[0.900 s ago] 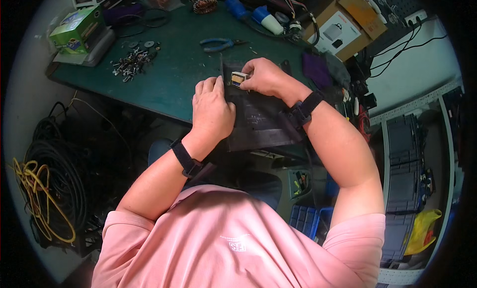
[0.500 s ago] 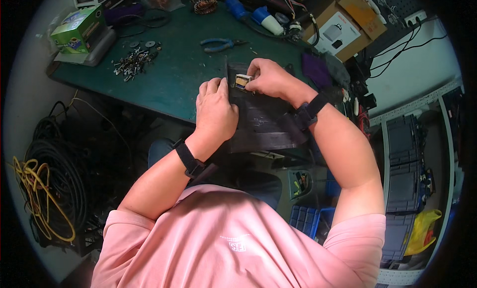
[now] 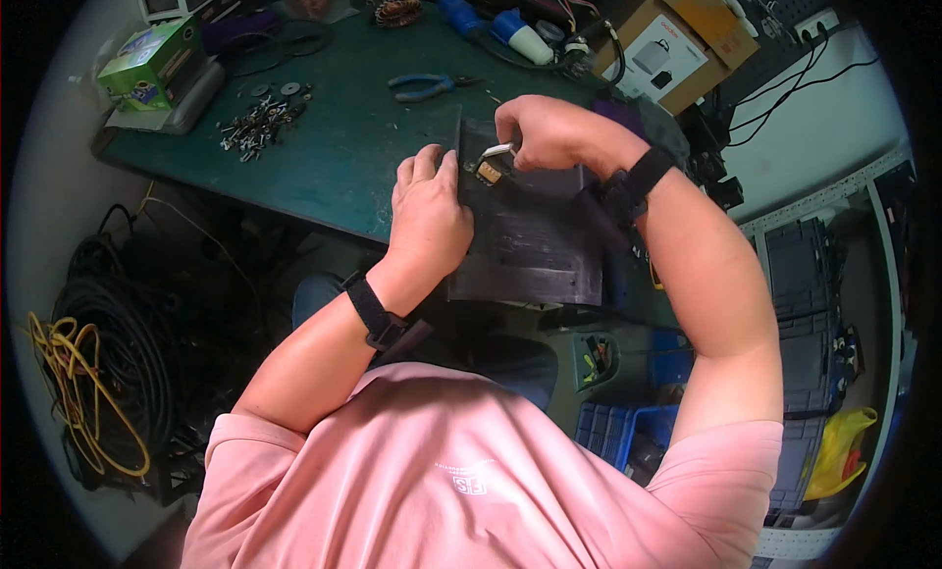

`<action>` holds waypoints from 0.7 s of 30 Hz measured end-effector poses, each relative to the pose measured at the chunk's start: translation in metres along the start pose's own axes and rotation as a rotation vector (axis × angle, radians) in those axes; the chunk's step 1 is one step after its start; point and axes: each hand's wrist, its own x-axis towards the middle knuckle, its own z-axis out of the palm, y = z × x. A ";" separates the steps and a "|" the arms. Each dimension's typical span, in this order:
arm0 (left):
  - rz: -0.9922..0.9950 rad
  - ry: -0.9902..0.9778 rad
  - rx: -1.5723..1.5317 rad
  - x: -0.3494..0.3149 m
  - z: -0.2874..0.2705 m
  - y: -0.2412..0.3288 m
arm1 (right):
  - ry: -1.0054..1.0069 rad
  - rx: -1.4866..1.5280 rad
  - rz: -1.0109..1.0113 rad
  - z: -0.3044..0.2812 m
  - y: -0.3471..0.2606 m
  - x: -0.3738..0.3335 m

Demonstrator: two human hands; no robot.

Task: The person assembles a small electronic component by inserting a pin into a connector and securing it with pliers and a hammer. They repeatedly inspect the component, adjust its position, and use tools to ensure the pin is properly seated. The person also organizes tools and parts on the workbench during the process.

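Note:
A black sheet-like panel (image 3: 520, 235) with a raised left edge lies at the near edge of the green workbench. My left hand (image 3: 430, 211) is closed over that left edge, its fingertips pointing away from me. Over the panel's far part my right hand (image 3: 554, 132) bends down, thumb and fingers pinching a small block (image 3: 489, 170) with a silvery top and a tan face. The block is tilted, and its underside is hidden, so I cannot tell whether it touches the panel. Blue-handled pliers (image 3: 427, 85) lie just beyond my hands.
Loose screws and washers (image 3: 260, 123) are heaped on the bench's left side, near a green box (image 3: 152, 69). Blue-and-white plugs (image 3: 525, 39) and an open cardboard box (image 3: 677, 54) stand at the back right. Coiled cables (image 3: 108, 353) hang at the left.
My right hand has shifted slightly right and turned, its elbow swinging outward. The small block has tipped, showing more of its tan face. My left hand stays nearly still on the panel's edge.

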 end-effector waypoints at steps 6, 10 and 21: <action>0.036 -0.020 -0.002 -0.003 0.002 0.002 | -0.074 -0.324 -0.018 -0.023 -0.027 0.005; 0.028 -0.044 0.013 -0.005 0.004 0.003 | 0.021 -0.198 -0.025 -0.002 -0.006 0.017; 0.009 -0.038 -0.001 -0.007 0.002 0.002 | -0.007 0.261 0.120 0.022 0.018 0.002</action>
